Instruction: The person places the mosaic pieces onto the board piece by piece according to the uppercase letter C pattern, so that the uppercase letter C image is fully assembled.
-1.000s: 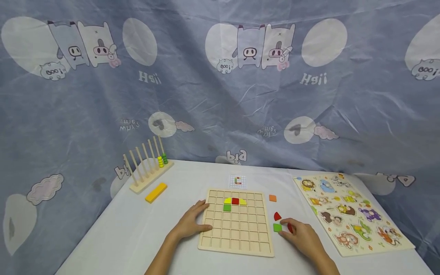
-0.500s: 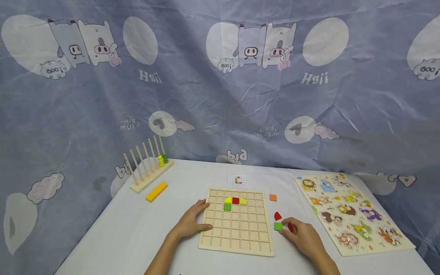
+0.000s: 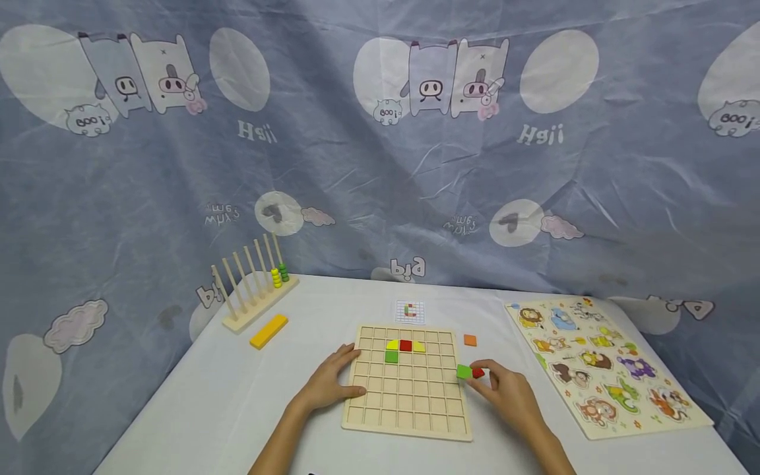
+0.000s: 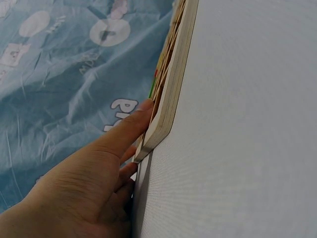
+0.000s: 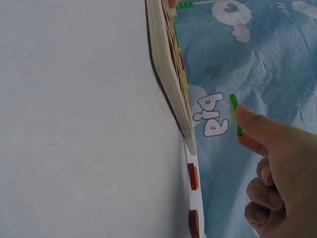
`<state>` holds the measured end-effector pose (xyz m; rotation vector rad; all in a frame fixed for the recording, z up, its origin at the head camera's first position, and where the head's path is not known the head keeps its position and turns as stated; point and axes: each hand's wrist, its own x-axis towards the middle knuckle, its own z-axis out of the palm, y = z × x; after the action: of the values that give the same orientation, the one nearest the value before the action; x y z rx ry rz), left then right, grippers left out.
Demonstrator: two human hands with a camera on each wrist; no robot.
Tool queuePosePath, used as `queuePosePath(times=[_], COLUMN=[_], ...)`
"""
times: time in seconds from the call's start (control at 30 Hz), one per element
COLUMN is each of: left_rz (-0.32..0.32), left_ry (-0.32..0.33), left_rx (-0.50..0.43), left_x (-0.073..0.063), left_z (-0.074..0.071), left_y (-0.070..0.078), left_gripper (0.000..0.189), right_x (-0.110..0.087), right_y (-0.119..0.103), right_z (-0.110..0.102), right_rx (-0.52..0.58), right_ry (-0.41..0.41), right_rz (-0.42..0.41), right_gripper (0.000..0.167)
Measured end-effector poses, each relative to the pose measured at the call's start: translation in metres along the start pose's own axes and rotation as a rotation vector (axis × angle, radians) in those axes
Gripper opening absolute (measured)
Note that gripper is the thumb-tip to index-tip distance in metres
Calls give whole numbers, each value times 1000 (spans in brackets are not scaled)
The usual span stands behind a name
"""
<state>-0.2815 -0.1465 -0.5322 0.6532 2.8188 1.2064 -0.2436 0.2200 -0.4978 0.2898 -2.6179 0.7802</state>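
A wooden grid board (image 3: 410,402) lies on the white table. My left hand (image 3: 329,381) rests along its left edge, thumb on the frame. In the board's cells sit a green square tile (image 3: 391,357), a red square tile (image 3: 406,346) and two yellow rounded pieces, one being this yellow piece (image 3: 419,347). My right hand (image 3: 512,396) pinches another green square tile (image 3: 464,372) between thumb and forefinger, raised over the board's right edge. A red piece (image 3: 477,373) lies just behind those fingertips. In the right wrist view a second red piece (image 5: 193,224) shows, hidden from the head view.
An orange square tile (image 3: 470,340) lies right of the board. Behind the board is a small printed pattern card (image 3: 410,312). An animal puzzle board (image 3: 600,369) lies at the right. A peg rack with beads (image 3: 261,303) and a yellow-orange bar (image 3: 269,331) stand at the left.
My right hand has lifted the green square tile off the table and carried it left and away from me, to the board's right edge. The left hand stays put.
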Motion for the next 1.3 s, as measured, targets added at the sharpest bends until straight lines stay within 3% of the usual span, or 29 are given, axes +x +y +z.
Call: queuePosePath(times=[0.4,0.77,1.3], left_rz=[-11,-16,2], left_ry=[-2,-9,-2], left_rx=[-5,-11,7], left_x=[4,1,2], left_z=[3,2,2], left_y=[-6,-3,-5], left_gripper=[88,87,87], right_x=[17,26,27], right_y=[-52,-78,-88], right_z=[40,83,95], right_rx=[122,130,90], right_ry=[-120,-128,-156], right_rz=[18,-1,3], right_gripper=[29,29,30])
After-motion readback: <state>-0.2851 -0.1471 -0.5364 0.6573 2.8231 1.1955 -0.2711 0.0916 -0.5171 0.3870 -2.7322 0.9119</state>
